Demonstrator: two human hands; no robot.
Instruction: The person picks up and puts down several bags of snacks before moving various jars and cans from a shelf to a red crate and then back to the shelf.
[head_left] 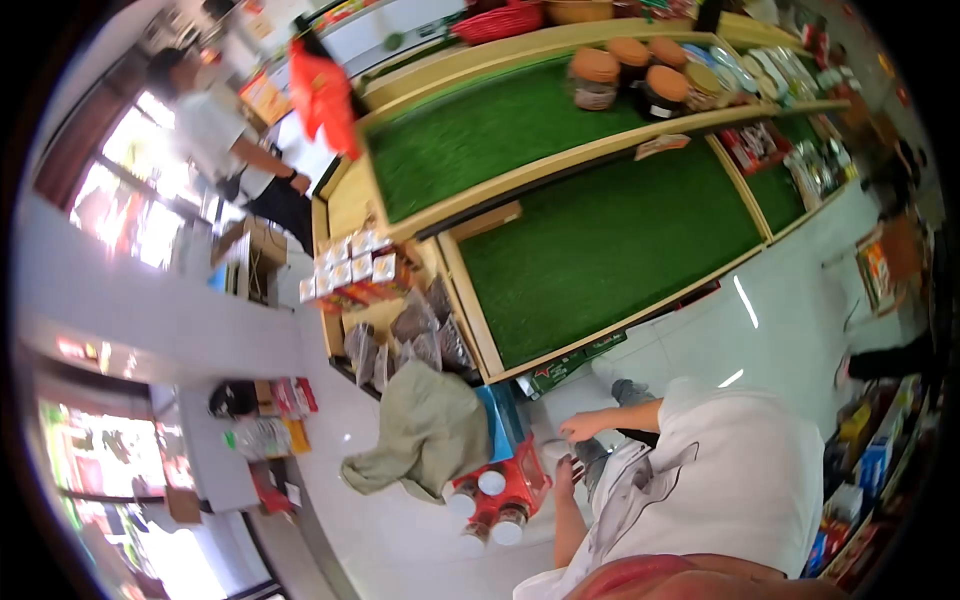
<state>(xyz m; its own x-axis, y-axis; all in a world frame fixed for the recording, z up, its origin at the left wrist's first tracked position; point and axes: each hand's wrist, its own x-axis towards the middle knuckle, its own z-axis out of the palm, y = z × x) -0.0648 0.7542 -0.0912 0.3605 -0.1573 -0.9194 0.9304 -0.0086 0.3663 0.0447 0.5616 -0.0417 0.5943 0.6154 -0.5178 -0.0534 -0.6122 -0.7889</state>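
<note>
- Head view: closest is the white shirt (730, 460) of the person, with two bare arms reaching out from it
- The left hand (565, 476) is the lower one in the view, with its fingers a bit apart; it is too blurry to tell if it holds anything
- The right hand (583, 425) is just above it, with its fingers toward the left of the view; nobody can tell from here if it holds something
- A pale patch (553, 455) shows between the hands, and it could be a thing or just some floor
- The red pack (526, 475) is just beside the left hand, toward the left of the view, so the left hand looks nearer to it than the right; it is hard to tell if they touch
- The long side of the red pack seems to slant from upper right to lower left, and jars with white lids (511, 524) are at its lower left
- Right by the pack is a blue box (506, 420), and next to that is a gray-green cloth (420, 425)
- Past those, plastic bags (418, 325) and little boxes with white tops (357, 270) sit at the end of a wooden stand (471, 315) with green mats (610, 260)
- Farther off are jars with orange lids (594, 78) and a hanging red bag (322, 95)
- Far back, another person (215, 135) stands near a window
</note>
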